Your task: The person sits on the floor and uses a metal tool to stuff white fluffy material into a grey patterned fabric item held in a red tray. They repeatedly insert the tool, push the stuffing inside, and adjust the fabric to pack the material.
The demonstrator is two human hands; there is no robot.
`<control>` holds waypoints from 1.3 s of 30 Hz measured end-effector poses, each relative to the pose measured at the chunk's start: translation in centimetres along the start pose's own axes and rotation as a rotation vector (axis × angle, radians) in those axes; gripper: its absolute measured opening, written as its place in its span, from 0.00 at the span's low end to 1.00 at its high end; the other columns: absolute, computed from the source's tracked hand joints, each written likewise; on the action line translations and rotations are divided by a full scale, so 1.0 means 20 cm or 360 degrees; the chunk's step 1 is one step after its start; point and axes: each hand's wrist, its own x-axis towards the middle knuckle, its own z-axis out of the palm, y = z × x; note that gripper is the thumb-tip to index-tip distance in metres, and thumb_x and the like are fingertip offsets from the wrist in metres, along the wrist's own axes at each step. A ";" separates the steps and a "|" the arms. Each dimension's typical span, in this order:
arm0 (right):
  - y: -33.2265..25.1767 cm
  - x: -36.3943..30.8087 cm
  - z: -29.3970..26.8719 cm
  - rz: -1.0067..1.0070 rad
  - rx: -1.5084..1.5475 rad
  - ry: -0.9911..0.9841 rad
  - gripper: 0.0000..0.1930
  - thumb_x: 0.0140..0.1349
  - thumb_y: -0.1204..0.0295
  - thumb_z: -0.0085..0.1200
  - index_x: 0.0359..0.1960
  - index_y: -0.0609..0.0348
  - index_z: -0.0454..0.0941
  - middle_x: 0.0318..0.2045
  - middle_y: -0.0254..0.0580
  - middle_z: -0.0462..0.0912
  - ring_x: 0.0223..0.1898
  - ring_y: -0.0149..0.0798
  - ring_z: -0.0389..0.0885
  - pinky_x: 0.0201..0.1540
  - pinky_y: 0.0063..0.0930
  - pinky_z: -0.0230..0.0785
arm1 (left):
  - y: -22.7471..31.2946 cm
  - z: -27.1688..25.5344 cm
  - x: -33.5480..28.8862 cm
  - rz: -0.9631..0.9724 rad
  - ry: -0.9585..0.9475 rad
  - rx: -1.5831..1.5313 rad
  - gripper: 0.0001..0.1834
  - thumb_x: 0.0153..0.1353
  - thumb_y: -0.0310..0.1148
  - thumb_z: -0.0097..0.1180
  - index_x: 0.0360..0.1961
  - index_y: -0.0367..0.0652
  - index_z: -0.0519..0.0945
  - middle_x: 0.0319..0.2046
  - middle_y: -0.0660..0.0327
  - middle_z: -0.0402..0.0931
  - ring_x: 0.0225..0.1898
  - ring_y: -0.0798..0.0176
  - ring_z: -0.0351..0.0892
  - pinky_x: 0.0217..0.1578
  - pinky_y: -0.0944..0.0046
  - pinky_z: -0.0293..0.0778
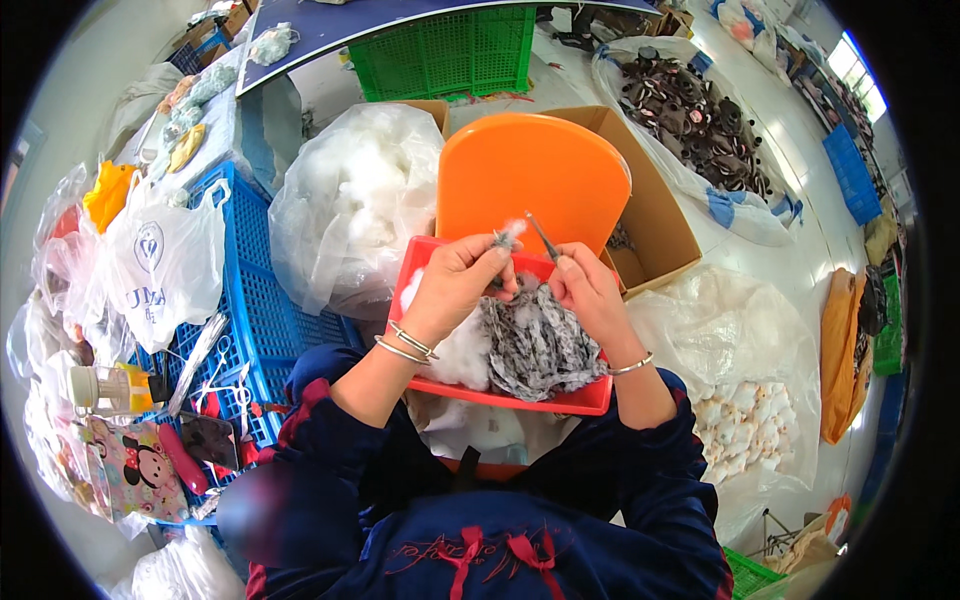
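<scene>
Over a red tray (590,402), my left hand (465,280) pinches a small grey plush piece (503,242) with a tuft of white stuffing (516,228) at its upper end. Between the thumb and fingers of my right hand (590,290) is a slim dark metal tool (541,236), perhaps tweezers, its tip pointing up and left. That tip is just right of the tuft, seemingly apart from it. Inside the tray, a heap of grey mottled plush pieces (545,345) lies beside loose white fibre fill (462,352). My fingers partly cover the plush piece.
An orange chair (535,170) stands beyond the tray, with a cardboard box (655,220) behind it. A clear bag of white stuffing (355,200) is at left, near blue crates (255,290) holding scissors (240,390) and a jar. Bags of brown and white pieces lie right.
</scene>
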 end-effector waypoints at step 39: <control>-0.08 -0.05 -0.02 -0.0692 -0.0626 0.0194 0.06 0.61 0.77 0.57 0.31 0.65 0.73 0.21 0.36 0.73 0.21 0.25 0.68 0.25 0.21 0.61 | 0.06 -0.03 0.00 0.0095 0.0156 0.0112 0.09 0.66 0.32 0.54 0.40 0.38 0.82 0.28 0.65 0.81 0.25 0.75 0.74 0.29 0.74 0.72</control>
